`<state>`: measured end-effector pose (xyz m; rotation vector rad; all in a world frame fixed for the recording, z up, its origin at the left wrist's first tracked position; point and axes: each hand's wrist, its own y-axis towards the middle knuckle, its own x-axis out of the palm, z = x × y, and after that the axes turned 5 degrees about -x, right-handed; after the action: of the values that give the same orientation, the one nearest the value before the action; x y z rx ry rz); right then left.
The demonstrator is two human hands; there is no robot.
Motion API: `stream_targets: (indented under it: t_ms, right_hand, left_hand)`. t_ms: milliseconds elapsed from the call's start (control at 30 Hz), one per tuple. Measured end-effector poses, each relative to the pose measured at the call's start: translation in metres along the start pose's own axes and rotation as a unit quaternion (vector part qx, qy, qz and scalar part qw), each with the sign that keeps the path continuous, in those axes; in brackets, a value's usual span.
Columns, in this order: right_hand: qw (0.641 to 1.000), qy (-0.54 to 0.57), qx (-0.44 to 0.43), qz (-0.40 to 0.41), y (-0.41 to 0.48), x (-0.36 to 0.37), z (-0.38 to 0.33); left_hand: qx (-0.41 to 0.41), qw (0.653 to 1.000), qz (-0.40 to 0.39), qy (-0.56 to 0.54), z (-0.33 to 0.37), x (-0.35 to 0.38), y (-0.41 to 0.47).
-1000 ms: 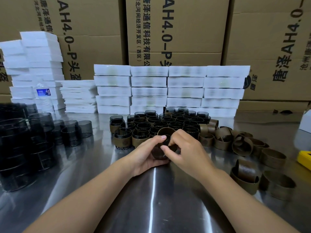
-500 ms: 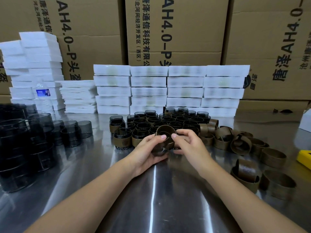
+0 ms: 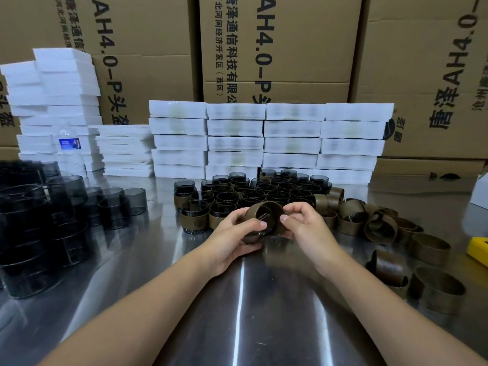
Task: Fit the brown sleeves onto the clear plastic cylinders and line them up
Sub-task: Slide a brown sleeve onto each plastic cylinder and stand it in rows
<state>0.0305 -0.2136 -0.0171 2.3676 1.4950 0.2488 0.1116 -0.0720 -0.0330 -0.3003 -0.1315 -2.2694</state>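
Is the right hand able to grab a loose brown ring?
Probably yes: the loose brown sleeves lie just beside the right hand, nothing between, though it must first let go of the sleeved cylinder.

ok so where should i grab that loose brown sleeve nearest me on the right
Pinch the thin wall at its near rim, coming from above. The brown sleeve sits on end on the table, opening up, so a thumb fits inside and fingers outside. Squeezing across it would probably flatten the band.
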Motion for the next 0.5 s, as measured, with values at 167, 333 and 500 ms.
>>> stream_targets:
  t_ms: [167, 333, 500]
  right_hand:
    - [1.000, 0.006, 0.004, 0.003, -0.0004, 0.0017, 0.0014]
    - [0.999, 0.040, 0.026, 0.012, -0.0001, -0.0024, -0.0027]
    - [0.986, 0.068, 0.132, -0.080, -0.0044, 0.0020, -0.0037]
  left_hand:
    - [0.012, 1.000, -0.003, 0.006, 0.0024, -0.0024, -0.0017]
    - [-0.005, 0.997, -0.060, -0.053, 0.0045, -0.0006, -0.0042]
    - [-0.027, 0.992, -0.065, -0.103, 0.0049, 0.0004, -0.0049]
